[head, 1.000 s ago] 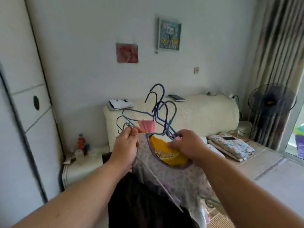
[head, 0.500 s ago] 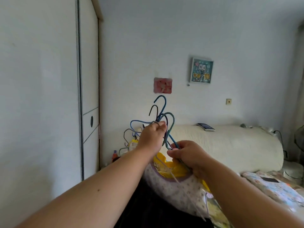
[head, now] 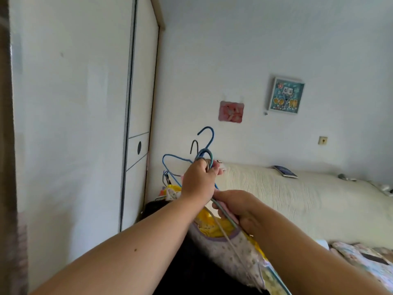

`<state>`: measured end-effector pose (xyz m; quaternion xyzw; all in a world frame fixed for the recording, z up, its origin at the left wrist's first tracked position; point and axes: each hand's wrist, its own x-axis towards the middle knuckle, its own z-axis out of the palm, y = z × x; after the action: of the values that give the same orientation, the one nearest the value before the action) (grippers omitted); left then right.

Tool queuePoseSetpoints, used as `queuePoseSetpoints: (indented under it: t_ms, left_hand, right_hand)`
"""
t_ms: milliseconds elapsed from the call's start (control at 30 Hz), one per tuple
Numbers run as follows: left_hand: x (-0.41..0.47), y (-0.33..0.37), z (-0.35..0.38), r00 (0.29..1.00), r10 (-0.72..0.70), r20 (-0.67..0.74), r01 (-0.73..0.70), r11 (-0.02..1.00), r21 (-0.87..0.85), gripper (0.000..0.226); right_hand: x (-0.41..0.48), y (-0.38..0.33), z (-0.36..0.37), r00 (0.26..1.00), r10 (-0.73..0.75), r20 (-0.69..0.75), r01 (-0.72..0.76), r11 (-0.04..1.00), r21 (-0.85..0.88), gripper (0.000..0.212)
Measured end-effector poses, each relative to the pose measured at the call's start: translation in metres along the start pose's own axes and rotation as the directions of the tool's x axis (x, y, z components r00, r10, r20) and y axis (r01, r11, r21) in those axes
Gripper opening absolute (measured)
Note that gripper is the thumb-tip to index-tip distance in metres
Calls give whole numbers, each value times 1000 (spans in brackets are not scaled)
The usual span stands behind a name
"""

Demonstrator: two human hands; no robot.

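Observation:
A bunch of wire hangers (head: 203, 152), mostly blue with one dark hook, sticks up in front of me. My left hand (head: 198, 182) grips the bunch just below the hooks. My right hand (head: 236, 206) is curled round a lower hanger wire beside it. Several garments hang from the bunch: a pale dotted one with purple trim (head: 229, 252), a yellow one (head: 212, 223) inside it, and a black one (head: 191, 269) below, partly hidden by my forearms.
A tall white wardrobe (head: 74, 124) with a sliding door fills the left. A cream padded headboard (head: 287, 199) runs along the back wall, with a dark phone (head: 285, 171) on top. Patterned bedding (head: 361, 260) lies at lower right. Two pictures hang on the wall.
My view has swung left and up toward the wardrobe. My left hand has moved from the hanger shoulder up to the hooks. The right hand keeps its hold.

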<state>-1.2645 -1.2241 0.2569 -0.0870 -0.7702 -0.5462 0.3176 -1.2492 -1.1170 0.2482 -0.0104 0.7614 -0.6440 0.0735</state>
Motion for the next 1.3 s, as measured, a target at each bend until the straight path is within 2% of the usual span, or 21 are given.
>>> queuePoseSetpoints:
  t_ms: [133,300,500,800,967,1167,1300]
  left_hand:
    - [-3,-1,-4,998,-69,10,70,996,-62,14]
    - [-7,-9,-18,994,-109,23,111,983,-144,19]
    - [-7,-19,-29,997,-69,29,74,970,-232,22]
    - [-5,-26,-30,994,49,93,-23,966,-256,18]
    - [-5,-29,-27,989,52,138,-8,952,-305,22]
    - [-8,-35,-23,990,25,139,17,955,-295,21]
    - [-12,-38,-17,991,-16,133,57,951,-304,20]
  right_hand:
    - [2,0,-7,1000,6,20,-5,998,-65,26]
    - [4,1,-2,998,18,68,-15,999,-37,21]
    - [1,1,6,990,18,137,-41,986,162,9]
    - [-6,-3,-2,986,69,154,-99,977,191,9]
    - [-8,-2,-7,979,82,188,-123,968,218,14]
    - [-6,4,-8,989,38,143,-57,990,129,12]
    - [-4,10,-6,995,-33,89,45,990,-130,16]
